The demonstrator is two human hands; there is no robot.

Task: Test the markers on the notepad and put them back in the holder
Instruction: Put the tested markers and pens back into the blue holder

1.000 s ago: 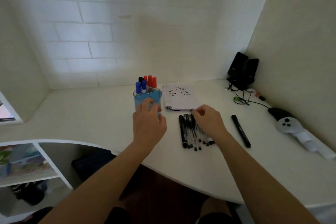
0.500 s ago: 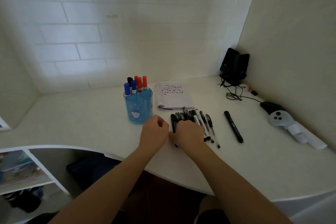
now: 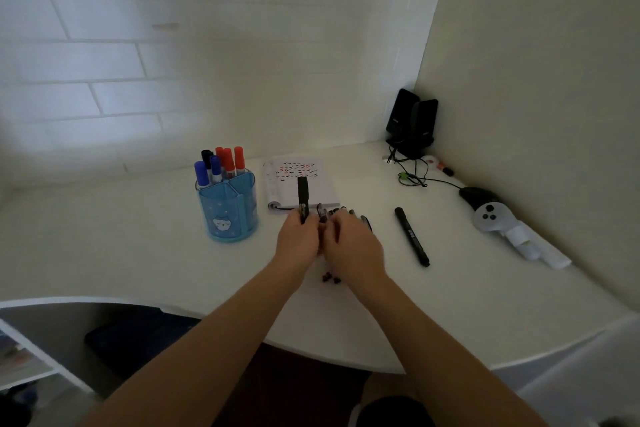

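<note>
My left hand (image 3: 298,239) grips a black marker (image 3: 303,196) by its lower end, holding it nearly upright over the near edge of the notepad (image 3: 311,189). The notepad page carries rows of small red and black test marks. My right hand (image 3: 351,243) lies over a bundle of black pens (image 3: 330,213), fingers curled round them; only their tips and tail ends show. The blue holder (image 3: 227,210) stands to the left with blue, red and black markers (image 3: 221,163) in it. Another black marker (image 3: 412,236) lies loose to the right.
Two black speakers (image 3: 412,121) with cables stand in the back right corner. A white controller (image 3: 491,217) and a dark mouse lie along the right wall. The desk's curved front edge runs close below my forearms; shelves sit at lower left.
My left hand left the holder, came beside my right hand and now holds a black marker upright. My right hand closed over the pens, and the view shifted right.
</note>
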